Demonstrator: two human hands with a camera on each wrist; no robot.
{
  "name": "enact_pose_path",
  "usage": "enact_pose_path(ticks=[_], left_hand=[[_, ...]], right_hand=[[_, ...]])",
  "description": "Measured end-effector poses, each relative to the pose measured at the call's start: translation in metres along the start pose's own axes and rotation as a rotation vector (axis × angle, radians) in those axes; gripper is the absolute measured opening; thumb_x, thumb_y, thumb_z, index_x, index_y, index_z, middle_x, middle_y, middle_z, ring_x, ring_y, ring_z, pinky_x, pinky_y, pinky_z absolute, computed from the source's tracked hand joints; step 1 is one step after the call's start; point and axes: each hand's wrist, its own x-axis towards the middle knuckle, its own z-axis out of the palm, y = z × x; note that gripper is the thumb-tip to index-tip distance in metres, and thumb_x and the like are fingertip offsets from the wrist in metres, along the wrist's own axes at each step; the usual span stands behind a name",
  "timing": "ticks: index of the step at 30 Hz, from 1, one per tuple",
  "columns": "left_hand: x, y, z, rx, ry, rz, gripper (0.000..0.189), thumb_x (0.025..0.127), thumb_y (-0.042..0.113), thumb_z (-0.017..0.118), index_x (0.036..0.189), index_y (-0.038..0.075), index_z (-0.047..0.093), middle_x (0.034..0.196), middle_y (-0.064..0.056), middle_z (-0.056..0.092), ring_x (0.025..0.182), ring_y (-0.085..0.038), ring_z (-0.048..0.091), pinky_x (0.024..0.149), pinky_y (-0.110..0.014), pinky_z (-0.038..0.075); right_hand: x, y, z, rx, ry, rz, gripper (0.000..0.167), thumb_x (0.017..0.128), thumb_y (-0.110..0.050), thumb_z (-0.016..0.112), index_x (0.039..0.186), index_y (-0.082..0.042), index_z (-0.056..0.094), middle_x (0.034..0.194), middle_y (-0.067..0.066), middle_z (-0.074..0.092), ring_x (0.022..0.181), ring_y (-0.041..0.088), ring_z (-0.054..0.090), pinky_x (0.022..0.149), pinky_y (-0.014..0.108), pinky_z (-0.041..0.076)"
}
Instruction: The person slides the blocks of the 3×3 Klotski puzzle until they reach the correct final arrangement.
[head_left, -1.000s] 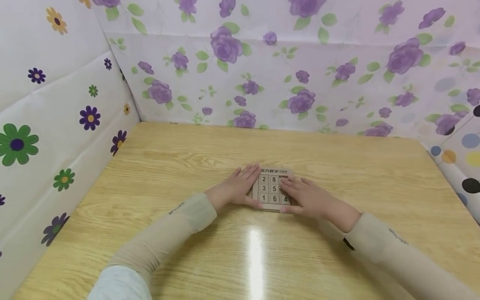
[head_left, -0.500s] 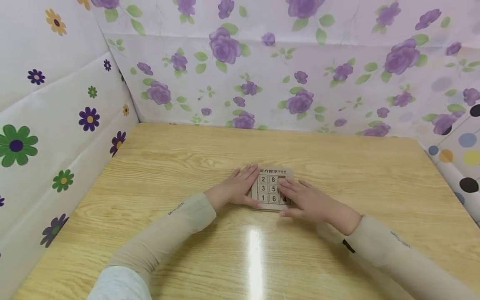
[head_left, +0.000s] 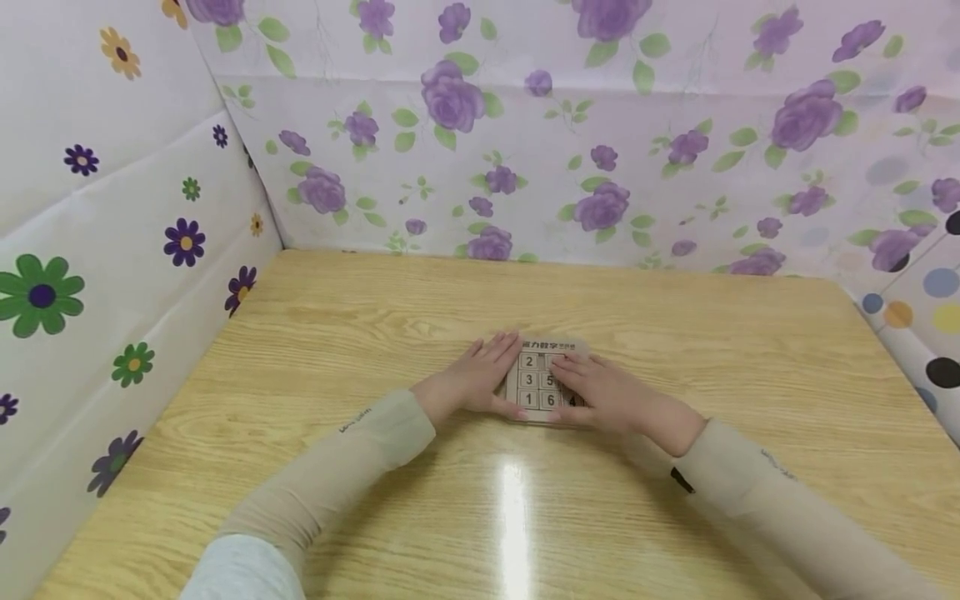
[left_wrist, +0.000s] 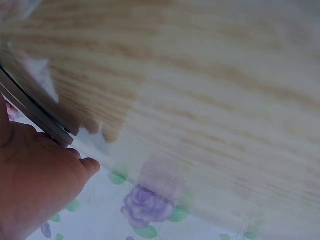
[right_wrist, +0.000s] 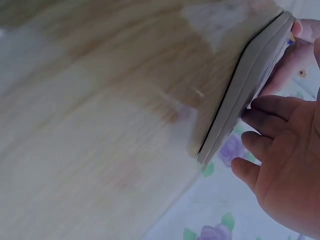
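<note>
A number sliding puzzle (head_left: 528, 380) with a pale frame lies on the table, its 2, 3, 1, 5 and 6 tiles readable. My left hand (head_left: 474, 382) rests along its left side, fingers straight near the upper corner and thumb on the lower edge. Straight fingers of my right hand (head_left: 607, 396) press on the upper right tiles and cover them; its thumb lies at the lower edge. A narrow dark gap shows right of the 2 tile. Both wrist views show the board's edge-on side (right_wrist: 240, 95), beside the loosely spread right fingers.
The wood-grain table (head_left: 375, 317) reflects a bright strip of light in front of the puzzle. Behind it hangs a cloth with purple flowers (head_left: 450, 96); a flower-print sheet (head_left: 45, 208) stands at the left, a dotted one (head_left: 941, 321) at the right.
My right hand has moved slightly left over the board. The dark gap in the top row, earlier at the right, now shows beside the 2; the 8 tile has slid right under my fingers.
</note>
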Motion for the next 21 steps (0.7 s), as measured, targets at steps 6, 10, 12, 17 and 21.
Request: enact_pose_path(ticks=[6, 10, 12, 17, 21], left_hand=[[-0.001, -0.001, -0.002, -0.001, 0.003, -0.002, 0.117, 0.077, 0.069, 0.060, 0.153, 0.007, -0.002, 0.160, -0.009, -0.007, 0.148, -0.025, -0.005, 0.120, -0.043, 0.000], [0.000, -0.002, -0.001, -0.002, -0.001, -0.005, 0.117, 0.077, 0.070, 0.059, 0.153, 0.007, -0.003, 0.160, -0.009, -0.009, 0.147, -0.024, -0.006, 0.120, -0.043, 0.000], [0.001, -0.003, 0.000, -0.002, 0.000, -0.005, 0.117, 0.076, 0.070, 0.060, 0.153, 0.007, -0.003, 0.160, -0.009, -0.008, 0.147, -0.024, -0.006, 0.120, -0.043, 0.000], [0.002, -0.003, 0.001, 0.001, -0.003, -0.005, 0.117, 0.076, 0.071, 0.059, 0.153, 0.008, -0.003, 0.160, -0.008, -0.009, 0.147, -0.024, -0.006, 0.120, -0.043, -0.001], [0.002, -0.002, 0.001, 0.001, 0.001, 0.006, 0.116, 0.077, 0.070, 0.059, 0.153, 0.007, -0.003, 0.160, -0.008, -0.009, 0.148, -0.025, -0.006, 0.120, -0.044, 0.000]], right_hand=[[-0.009, 0.009, -0.003, -0.007, 0.003, 0.021, 0.076, 0.093, -0.054, 0.048, 0.144, 0.002, 0.037, 0.150, 0.018, 0.035, 0.141, 0.038, 0.027, 0.116, 0.057, 0.018], [-0.012, 0.011, -0.005, -0.023, 0.009, 0.023, 0.075, 0.093, -0.053, 0.049, 0.143, 0.001, 0.039, 0.149, 0.018, 0.037, 0.141, 0.038, 0.028, 0.115, 0.057, 0.019], [-0.010, 0.009, -0.006, -0.028, 0.015, 0.018, 0.074, 0.093, -0.053, 0.049, 0.143, 0.001, 0.039, 0.149, 0.018, 0.037, 0.141, 0.038, 0.028, 0.115, 0.057, 0.020], [0.000, 0.000, -0.007, -0.036, 0.033, -0.018, 0.074, 0.093, -0.052, 0.051, 0.144, -0.001, 0.038, 0.150, 0.017, 0.036, 0.141, 0.039, 0.026, 0.115, 0.057, 0.021], [0.011, -0.006, -0.005, -0.038, 0.027, -0.052, 0.074, 0.093, -0.053, 0.049, 0.146, -0.003, 0.036, 0.152, 0.015, 0.034, 0.142, 0.037, 0.024, 0.116, 0.056, 0.017]])
